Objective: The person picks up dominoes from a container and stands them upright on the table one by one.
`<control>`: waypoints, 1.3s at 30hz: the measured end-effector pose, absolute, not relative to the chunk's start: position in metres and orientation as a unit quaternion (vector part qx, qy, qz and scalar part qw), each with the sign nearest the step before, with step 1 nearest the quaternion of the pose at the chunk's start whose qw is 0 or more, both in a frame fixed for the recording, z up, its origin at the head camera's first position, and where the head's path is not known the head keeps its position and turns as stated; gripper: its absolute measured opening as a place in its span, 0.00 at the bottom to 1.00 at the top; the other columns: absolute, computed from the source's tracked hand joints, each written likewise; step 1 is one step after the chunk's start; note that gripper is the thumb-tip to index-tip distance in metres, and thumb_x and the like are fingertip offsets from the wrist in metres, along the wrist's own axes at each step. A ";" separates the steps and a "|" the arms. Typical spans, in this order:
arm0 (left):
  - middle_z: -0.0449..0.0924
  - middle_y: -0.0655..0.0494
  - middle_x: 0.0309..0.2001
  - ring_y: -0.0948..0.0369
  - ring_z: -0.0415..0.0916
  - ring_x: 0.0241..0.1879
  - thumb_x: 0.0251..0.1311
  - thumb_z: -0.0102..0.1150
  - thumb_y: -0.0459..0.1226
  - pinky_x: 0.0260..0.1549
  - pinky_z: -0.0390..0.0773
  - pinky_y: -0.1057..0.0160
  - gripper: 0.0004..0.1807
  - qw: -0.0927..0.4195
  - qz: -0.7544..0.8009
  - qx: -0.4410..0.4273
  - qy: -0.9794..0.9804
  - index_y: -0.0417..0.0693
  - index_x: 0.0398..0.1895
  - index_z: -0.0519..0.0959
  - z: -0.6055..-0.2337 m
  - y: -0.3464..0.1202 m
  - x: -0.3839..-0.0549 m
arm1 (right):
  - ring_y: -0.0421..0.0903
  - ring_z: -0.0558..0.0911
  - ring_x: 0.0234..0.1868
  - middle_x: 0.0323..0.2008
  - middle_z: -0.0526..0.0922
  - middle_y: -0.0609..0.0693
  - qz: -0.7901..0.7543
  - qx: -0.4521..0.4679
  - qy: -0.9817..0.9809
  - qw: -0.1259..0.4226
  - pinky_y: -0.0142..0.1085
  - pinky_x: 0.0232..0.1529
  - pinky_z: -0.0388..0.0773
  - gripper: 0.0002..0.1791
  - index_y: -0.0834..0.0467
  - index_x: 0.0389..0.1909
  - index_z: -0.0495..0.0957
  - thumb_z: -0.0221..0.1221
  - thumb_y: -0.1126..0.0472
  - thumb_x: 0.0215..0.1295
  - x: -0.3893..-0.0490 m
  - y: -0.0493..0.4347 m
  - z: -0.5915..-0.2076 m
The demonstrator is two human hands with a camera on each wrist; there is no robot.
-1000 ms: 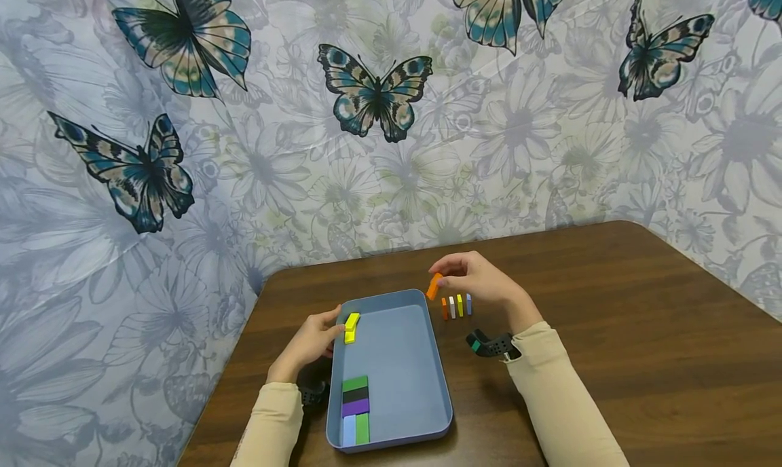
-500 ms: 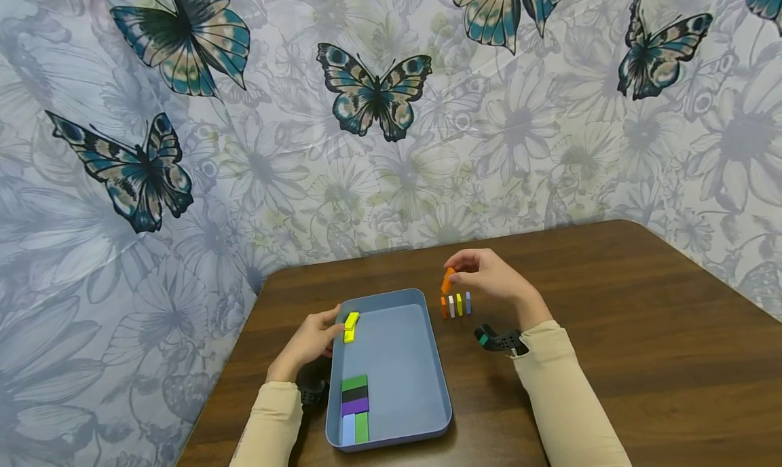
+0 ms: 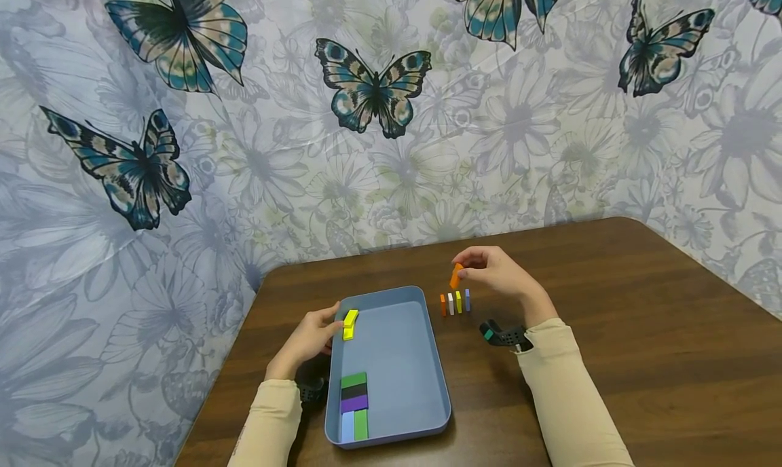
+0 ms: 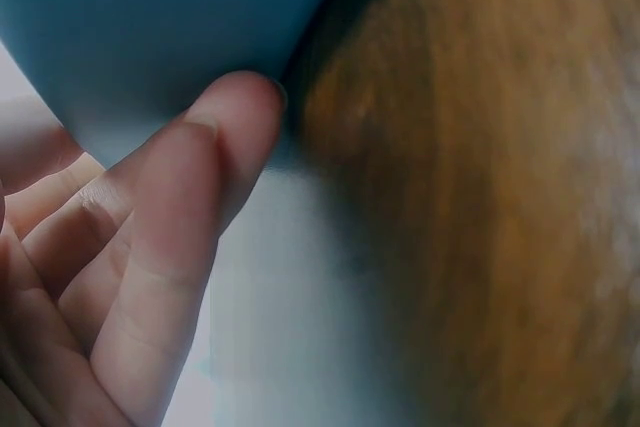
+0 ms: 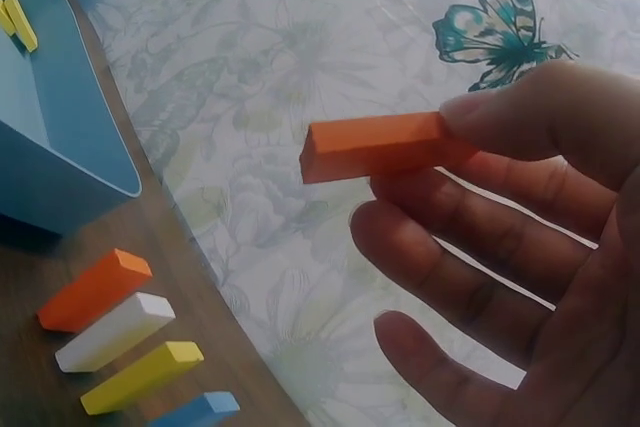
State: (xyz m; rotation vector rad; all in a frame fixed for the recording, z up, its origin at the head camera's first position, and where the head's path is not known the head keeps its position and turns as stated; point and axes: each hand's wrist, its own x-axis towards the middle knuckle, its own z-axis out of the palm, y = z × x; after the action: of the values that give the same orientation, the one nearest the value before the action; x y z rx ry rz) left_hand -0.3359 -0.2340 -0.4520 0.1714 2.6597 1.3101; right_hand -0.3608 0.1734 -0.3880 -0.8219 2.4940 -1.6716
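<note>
Between thumb and fingers, my right hand (image 3: 497,275) pinches an orange block (image 5: 375,145), a small oblong piece tilted in the head view. It is up off the table, just beyond a row of standing blocks: an orange one (image 5: 95,292), a white one (image 5: 115,332), a yellow one (image 5: 142,377) and a blue one (image 5: 200,409). My left hand (image 3: 308,338) grips the left wall of a blue tray (image 3: 403,358), thumb at the rim and fingers outside. Two yellow blocks (image 3: 349,324) lie inside the tray beside that thumb.
In the tray's near left corner several flat blocks lie together: green (image 3: 353,379), black (image 3: 354,391), purple (image 3: 354,404), light blue (image 3: 347,426) and another green one (image 3: 361,425). The brown table (image 3: 611,331) ends at a butterfly-patterned cloth (image 3: 379,182) behind.
My right hand has moved right and slightly farther back with the orange block, from beside the tray's corner to beyond the standing row. My left hand stays on the tray.
</note>
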 end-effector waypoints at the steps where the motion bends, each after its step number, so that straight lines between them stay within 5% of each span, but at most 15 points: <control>1: 0.81 0.39 0.57 0.58 0.80 0.27 0.73 0.53 0.37 0.31 0.85 0.57 0.32 0.086 0.440 0.058 0.892 0.49 0.78 0.59 -0.452 -0.234 -0.336 | 0.50 0.85 0.44 0.41 0.85 0.62 -0.537 -0.262 0.802 0.015 0.35 0.50 0.81 0.13 0.68 0.50 0.79 0.61 0.65 0.69 -0.361 0.174 -0.388; 7: 0.83 0.43 0.51 0.57 0.79 0.27 0.73 0.53 0.38 0.32 0.85 0.57 0.32 0.089 0.440 0.056 0.892 0.49 0.78 0.58 -0.452 -0.236 -0.335 | 0.48 0.84 0.45 0.42 0.85 0.62 -0.535 -0.241 0.810 0.018 0.40 0.52 0.81 0.14 0.68 0.51 0.78 0.60 0.65 0.70 -0.363 0.178 -0.392; 17: 0.83 0.46 0.38 0.57 0.77 0.25 0.74 0.53 0.38 0.31 0.84 0.58 0.33 0.092 0.443 0.061 0.890 0.48 0.78 0.58 -0.449 -0.237 -0.336 | 0.48 0.82 0.46 0.44 0.84 0.61 -0.520 -0.222 0.825 0.007 0.29 0.48 0.78 0.13 0.68 0.51 0.79 0.59 0.65 0.71 -0.365 0.183 -0.394; 28: 0.84 0.45 0.41 0.57 0.77 0.25 0.73 0.53 0.37 0.31 0.85 0.57 0.32 0.090 0.441 0.061 0.891 0.48 0.78 0.58 -0.449 -0.235 -0.337 | 0.46 0.81 0.43 0.43 0.84 0.61 -0.493 -0.214 0.843 -0.011 0.28 0.44 0.79 0.12 0.69 0.50 0.79 0.60 0.68 0.69 -0.367 0.190 -0.401; 35: 0.78 0.37 0.59 0.58 0.81 0.29 0.73 0.53 0.37 0.33 0.86 0.56 0.33 0.090 0.443 0.062 0.890 0.47 0.78 0.58 -0.451 -0.235 -0.335 | 0.46 0.79 0.43 0.42 0.83 0.59 -0.474 -0.198 0.858 -0.004 0.33 0.44 0.78 0.12 0.67 0.50 0.79 0.59 0.68 0.68 -0.369 0.195 -0.408; 39: 0.77 0.36 0.61 0.58 0.80 0.29 0.73 0.53 0.37 0.33 0.86 0.56 0.33 0.090 0.443 0.064 0.890 0.48 0.78 0.58 -0.452 -0.235 -0.335 | 0.47 0.79 0.43 0.42 0.83 0.58 -0.463 -0.195 0.865 -0.006 0.36 0.45 0.78 0.11 0.67 0.49 0.79 0.59 0.67 0.69 -0.370 0.197 -0.412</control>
State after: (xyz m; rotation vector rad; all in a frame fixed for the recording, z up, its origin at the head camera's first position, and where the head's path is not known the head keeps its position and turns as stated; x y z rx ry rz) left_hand -0.3353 -0.2350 -0.4515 0.1888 2.6453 1.3159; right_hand -0.3697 0.1969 -0.4122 -0.6136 2.7283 -1.4588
